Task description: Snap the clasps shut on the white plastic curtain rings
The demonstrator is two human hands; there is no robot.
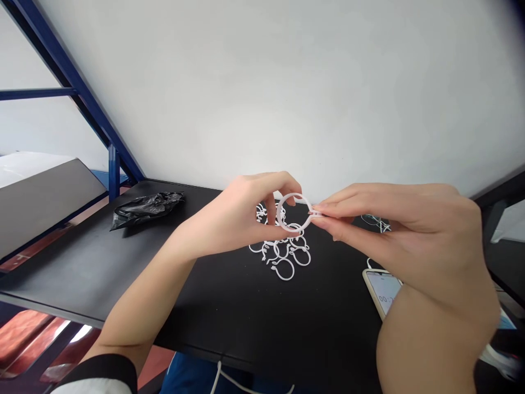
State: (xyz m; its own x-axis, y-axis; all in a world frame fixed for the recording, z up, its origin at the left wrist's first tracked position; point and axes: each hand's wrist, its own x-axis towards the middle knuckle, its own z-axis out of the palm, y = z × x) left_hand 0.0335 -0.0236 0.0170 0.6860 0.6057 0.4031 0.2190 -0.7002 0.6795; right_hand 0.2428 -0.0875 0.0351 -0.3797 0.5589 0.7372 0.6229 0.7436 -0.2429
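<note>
A white plastic curtain ring (279, 214) is held up above the black table between both hands. My left hand (241, 210) curls around its left side, with the thumb at the lower rim and the index finger at the top. My right hand (414, 224) pinches the ring's two clasp ends between thumb and fingertips, and these fingers partly hide the clasp. Behind and below lies a loose pile of several more white rings (283, 250). One ring (293, 269) sits at the near edge of that pile.
A crumpled black plastic bag (146, 209) lies at the back left of the black table (254, 323). On the right, a phone (382, 289) showing a timer is partly covered by my right arm. Blue metal frame bars (77, 82) rise at left. A white cable (217, 377) hangs at the front edge.
</note>
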